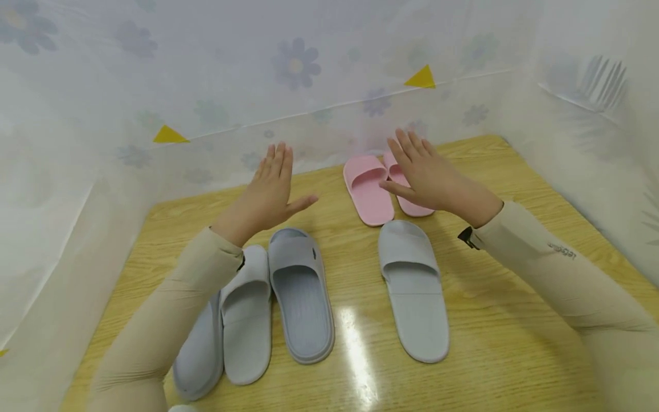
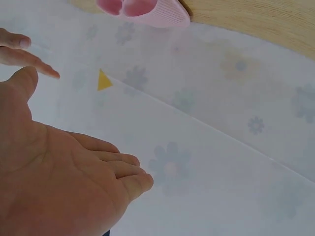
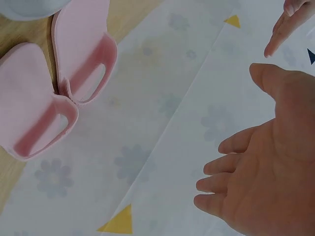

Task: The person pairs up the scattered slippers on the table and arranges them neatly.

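Floral sheeting [image 1: 319,80] walls a wooden table [image 1: 515,320]. Both hands hover flat and empty; the right hand [image 1: 437,177] hangs over the pink slippers [image 1: 368,189] at the far edge. The left hand [image 1: 268,191] hangs above the gray slippers [image 1: 301,292], whose long axes run toward the near edge.

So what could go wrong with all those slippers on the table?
The right hand hovers open just above the pink slippers, which sit close to the flowery sheet at the table's far edge; a careless reach might push them into it. On the left, one grey slipper lies partly on top of another, so lifting either could drag its neighbour. The shiny table may let slippers slide.
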